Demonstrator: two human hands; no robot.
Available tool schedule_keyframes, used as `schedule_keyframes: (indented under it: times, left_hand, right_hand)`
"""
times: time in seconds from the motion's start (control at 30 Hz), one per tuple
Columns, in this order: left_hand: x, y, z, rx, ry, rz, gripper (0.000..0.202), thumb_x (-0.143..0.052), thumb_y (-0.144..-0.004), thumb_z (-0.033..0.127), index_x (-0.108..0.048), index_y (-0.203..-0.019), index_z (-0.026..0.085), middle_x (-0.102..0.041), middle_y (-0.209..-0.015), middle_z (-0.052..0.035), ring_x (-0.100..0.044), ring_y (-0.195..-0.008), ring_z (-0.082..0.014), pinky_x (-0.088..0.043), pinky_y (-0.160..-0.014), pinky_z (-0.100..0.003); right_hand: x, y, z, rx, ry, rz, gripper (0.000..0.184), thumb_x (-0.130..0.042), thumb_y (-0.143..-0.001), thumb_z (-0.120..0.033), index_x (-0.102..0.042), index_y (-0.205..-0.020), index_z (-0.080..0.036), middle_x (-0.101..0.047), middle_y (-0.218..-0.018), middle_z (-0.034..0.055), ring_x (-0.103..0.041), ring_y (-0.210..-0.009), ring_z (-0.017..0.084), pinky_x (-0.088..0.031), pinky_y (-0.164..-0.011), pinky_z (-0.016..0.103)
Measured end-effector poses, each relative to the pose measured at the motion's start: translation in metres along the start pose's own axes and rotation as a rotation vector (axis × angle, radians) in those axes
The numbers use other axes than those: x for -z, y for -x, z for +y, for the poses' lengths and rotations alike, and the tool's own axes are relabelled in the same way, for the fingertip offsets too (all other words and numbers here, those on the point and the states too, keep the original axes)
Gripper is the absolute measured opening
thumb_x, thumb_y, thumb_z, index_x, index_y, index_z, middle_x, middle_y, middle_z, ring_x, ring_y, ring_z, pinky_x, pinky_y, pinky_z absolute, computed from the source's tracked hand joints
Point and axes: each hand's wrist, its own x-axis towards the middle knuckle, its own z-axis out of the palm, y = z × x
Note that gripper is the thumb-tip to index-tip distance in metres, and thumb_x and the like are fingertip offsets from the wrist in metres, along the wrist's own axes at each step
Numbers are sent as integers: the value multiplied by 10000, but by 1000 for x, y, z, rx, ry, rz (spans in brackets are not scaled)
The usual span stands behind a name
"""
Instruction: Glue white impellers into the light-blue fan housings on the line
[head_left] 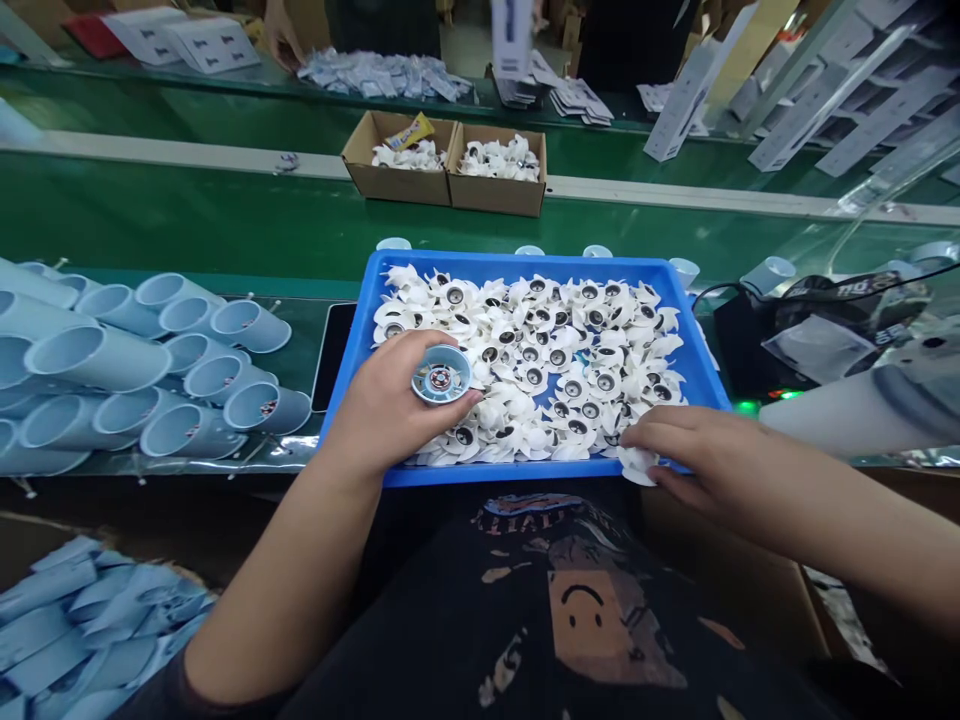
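The green counter [187, 220] is stretching across in front of me, with a blue tray [450, 262] sitting at its near side, close against the person's body. Two open cardboard boxes [495, 195] are standing side by side beyond it. The left grip [386, 400] is clasping a pale blue tube [441, 376] over the tray's left part — its open end facing the person — while similar tubes [97, 355] are lying stacked further left. The right grip [682, 445] is pinching a white fan wheel [639, 466] at the tray's near right edge; many loose wheels [533, 376] are covering the tray.
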Motion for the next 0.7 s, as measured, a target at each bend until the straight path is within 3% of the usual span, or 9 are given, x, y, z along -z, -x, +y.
schedule_keyframes:
  times: [0.13, 0.2, 0.27, 0.33, 0.43, 0.5, 0.6, 0.7]
  left_hand:
    - [1, 2, 0, 47, 64, 53, 426, -771, -766, 403, -609, -1128, 248, -684, -1170, -52, -651, -1084, -278, -517, -936, -424]
    - [1, 5, 1, 61, 120, 119, 414, -780, -760, 390, -598, -1104, 248, -687, -1140, -43, -658, -1065, -266, -522, -928, -417]
    - [1, 8, 6, 67, 197, 180, 405, -791, -747, 380, -576, -1061, 240, -682, -1075, -42, -662, -1016, -254, -530, -904, -412]
    - [1, 11, 15, 66, 285, 150, 437, -786, -745, 361, -542, -1086, 237, -659, -1072, -51, -656, -992, -246, -536, -883, -409]
    - [0, 16, 34, 30, 341, -89, 544, -724, -759, 287, -467, -1237, 245, -598, -1205, -81, -624, -1059, -260, -530, -901, -426]
    - [-1, 18, 47, -14, 290, -222, 585, -661, -767, 229, -423, -1300, 248, -558, -1273, -99, -590, -1126, -280, -508, -938, -455]
    - [-3, 17, 57, -91, 187, -274, 543, -670, -809, 267, -424, -1293, 255, -569, -1263, -98, -571, -1157, -291, -487, -961, -472]
    - [-3, 15, 58, -164, 133, -243, 566, -752, -805, 405, -454, -1265, 264, -593, -1263, -89, -563, -1181, -296, -469, -990, -480]
  right_hand:
    - [-1, 5, -2, -6, 75, 17, 275, -425, -950, -167, -601, -1129, -280, -607, -1103, 56, -592, -951, 247, -486, -815, 453]
    - [0, 5, -4, -25, -42, 84, 226, -444, -973, -219, -596, -1133, -265, -602, -1115, 68, -581, -985, 250, -481, -850, 455]
    - [-3, 0, -9, -36, -393, 155, 200, -493, -985, -281, -577, -1165, -264, -601, -1126, 68, -586, -1008, 227, -497, -877, 415]
    - [-11, -10, -16, -38, -963, 212, 233, -574, -966, -350, -556, -1184, -270, -615, -1085, 51, -623, -956, 185, -534, -863, 354]
    - [-30, -30, -29, -54, -1737, 257, 353, -738, -853, -397, -567, -1127, -255, -640, -974, 22, -670, -840, 156, -577, -849, 328]
    - [-40, -42, -37, -48, -1973, 250, 390, -803, -792, -366, -589, -1094, -242, -652, -957, 20, -679, -830, 152, -581, -870, 326]
    - [-46, -53, -44, -19, -2028, 256, 370, -809, -795, -359, -614, -1078, -223, -654, -923, 18, -663, -819, 130, -573, -860, 286]
    - [-43, -55, -45, 5, -1845, 368, 317, -773, -837, -380, -616, -1067, -226, -632, -862, 5, -633, -789, 119, -558, -802, 256]
